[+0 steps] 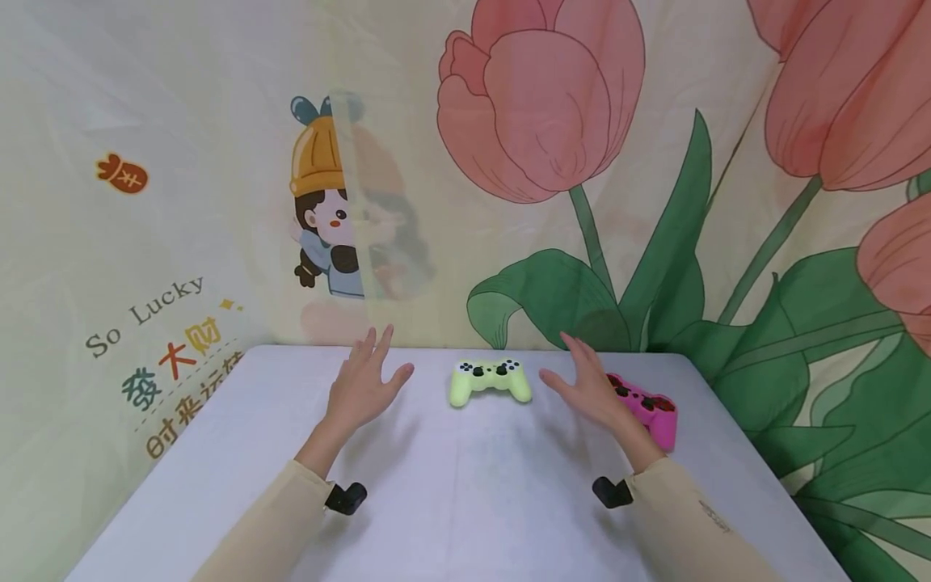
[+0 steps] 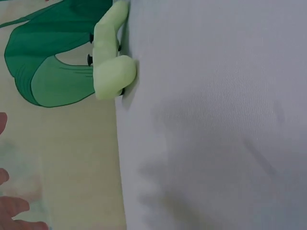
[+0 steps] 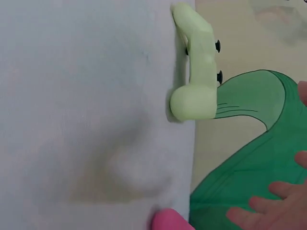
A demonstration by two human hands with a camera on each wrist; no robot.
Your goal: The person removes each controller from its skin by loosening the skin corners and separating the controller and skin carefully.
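A pale yellow-green game controller (image 1: 490, 381) lies near the back edge of the table, between the two hands. My left hand (image 1: 361, 386) is raised over the table to its left, fingers spread and holding nothing. On the other side my right hand (image 1: 587, 386) hovers with spread fingers, also holding nothing. Behind that hand and wrist, a bright pink controller (image 1: 660, 420) is partly hidden. Both wrist views show the pale controller (image 2: 106, 52) side-on, and the right wrist view has one end of the pink controller (image 3: 170, 220) at its bottom edge.
A white cloth covers the table (image 1: 465, 501). A printed fabric backdrop (image 1: 407, 48) with tulips, a cartoon figure and lettering rises right behind the table's back edge. Each sleeve cuff carries a small black camera (image 1: 346, 498).
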